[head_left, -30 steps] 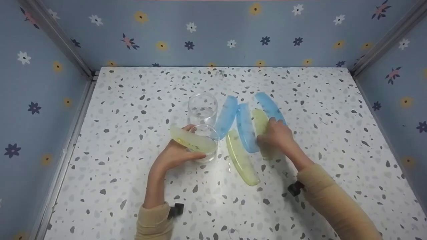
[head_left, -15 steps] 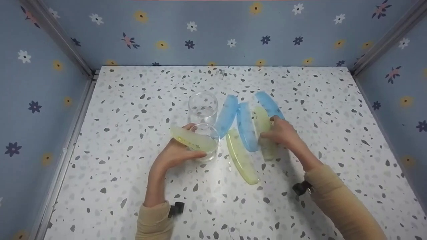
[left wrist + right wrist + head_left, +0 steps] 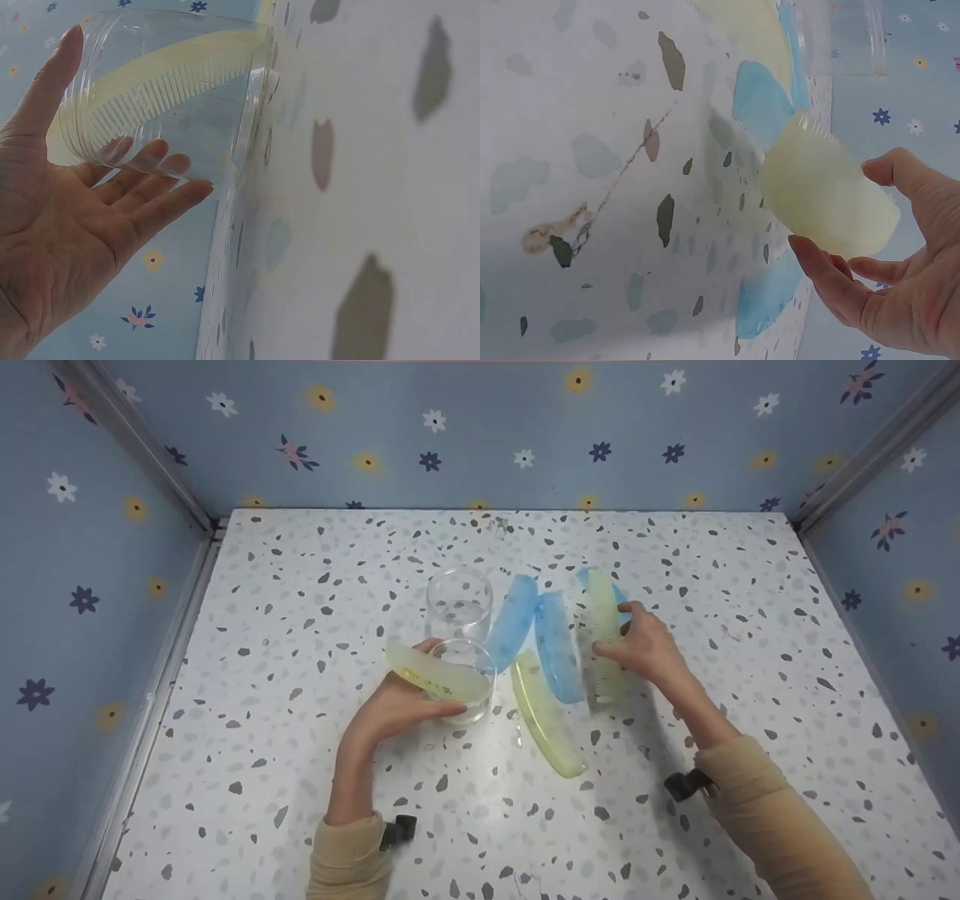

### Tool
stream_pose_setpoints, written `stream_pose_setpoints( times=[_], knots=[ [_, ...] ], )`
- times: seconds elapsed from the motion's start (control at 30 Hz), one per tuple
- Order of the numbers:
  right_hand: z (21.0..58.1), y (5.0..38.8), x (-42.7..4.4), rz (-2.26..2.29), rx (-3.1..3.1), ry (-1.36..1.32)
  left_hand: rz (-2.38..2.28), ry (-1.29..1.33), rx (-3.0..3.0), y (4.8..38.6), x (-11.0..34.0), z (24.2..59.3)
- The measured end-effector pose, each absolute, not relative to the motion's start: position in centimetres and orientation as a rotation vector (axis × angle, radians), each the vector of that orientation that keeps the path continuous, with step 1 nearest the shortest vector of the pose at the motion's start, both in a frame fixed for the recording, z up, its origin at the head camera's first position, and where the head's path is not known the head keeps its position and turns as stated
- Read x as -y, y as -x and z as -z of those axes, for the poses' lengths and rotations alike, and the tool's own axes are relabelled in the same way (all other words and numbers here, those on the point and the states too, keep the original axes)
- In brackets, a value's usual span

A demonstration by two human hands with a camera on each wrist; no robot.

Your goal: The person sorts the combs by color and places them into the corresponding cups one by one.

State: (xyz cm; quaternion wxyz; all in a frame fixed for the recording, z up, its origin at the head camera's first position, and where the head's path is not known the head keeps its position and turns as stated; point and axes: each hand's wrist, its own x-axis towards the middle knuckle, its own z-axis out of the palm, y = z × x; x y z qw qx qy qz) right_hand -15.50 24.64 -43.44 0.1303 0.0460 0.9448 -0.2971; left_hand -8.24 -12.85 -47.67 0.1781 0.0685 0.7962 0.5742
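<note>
The relation that seems to count here runs across the middle of the head view: the yellow comb (image 3: 604, 619) in the right hand (image 3: 652, 649) is right of centre, well apart from the clear cup (image 3: 210, 142) just left of centre, with a blue comb (image 3: 559, 652) and, a little lower, a loose comb (image 3: 544, 720) on the table (image 3: 352, 585) between them. Its long axis runs nearly up and down the frame, whereas the leaning comb (image 3: 441, 678) in the cup slants from upper left to lower right. The right hand is the nearer one, pinching the yellow comb between thumb and fingers from opposite sides (judging by the right wrist view, it looks clear of the tabletop). The left hand (image 3: 386, 709) grasps the upright cup loosely, thumb on one side and fingers spread along the other, with a second cup (image 3: 459, 607) just behind, toward the top of the frame
</note>
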Motion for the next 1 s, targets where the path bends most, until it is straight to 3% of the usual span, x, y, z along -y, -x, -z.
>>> stream_pose_setpoints(
  times=[1.0],
  knots=[
    [40.2, 14.6, -22.2, 1.445, -3.035, -0.040, -1.634, -0.193, -2.236, 8.4, 12.9, 48.0]
  ],
)
